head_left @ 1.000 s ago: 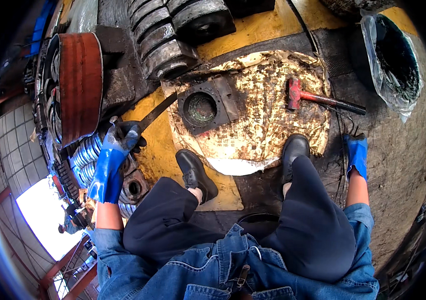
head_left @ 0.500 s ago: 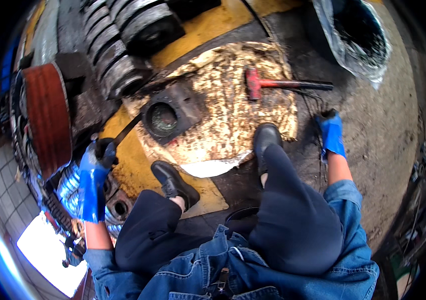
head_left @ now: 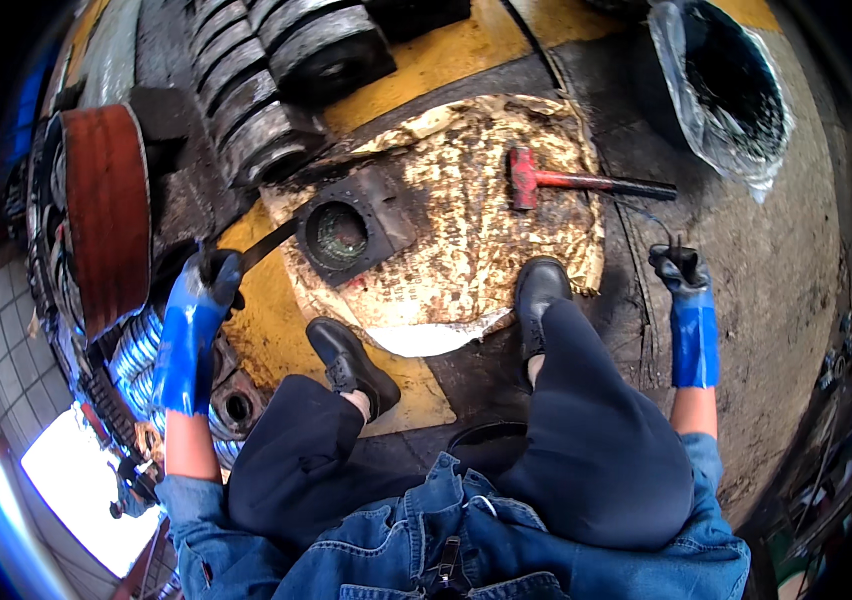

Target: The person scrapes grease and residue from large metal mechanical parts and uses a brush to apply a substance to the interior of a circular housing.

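My left hand [head_left: 204,295], in a blue rubber glove with dirty fingers, is closed around the near end of a flat dark metal bar [head_left: 271,245]. The bar's far end meets a square, dark metal block [head_left: 378,228] with a round hole holding greenish bits; whether they are joined I cannot tell. My right hand [head_left: 688,305], gloved alike, is raised at the right with its fingers curled closed. A thin dark wire [head_left: 643,211] runs up to those fingertips, but what they grip is unclear. A red-headed sledgehammer [head_left: 524,180] with a dark handle lies nearby.
Block and hammer lie on a stained, flattened sack [head_left: 466,240] between my shoes. A plastic-lined bin [head_left: 676,95] stands at the far right. Ridged metal rollers [head_left: 246,110] and a rust-red wheel-like part [head_left: 106,215] crowd the left, with metal parts [head_left: 238,408] beside my left forearm.
My right hand has turned and shifted slightly right, fingers now curled upward. My left hand has risen a little with the bar's near end. The whole view has also shifted slightly.
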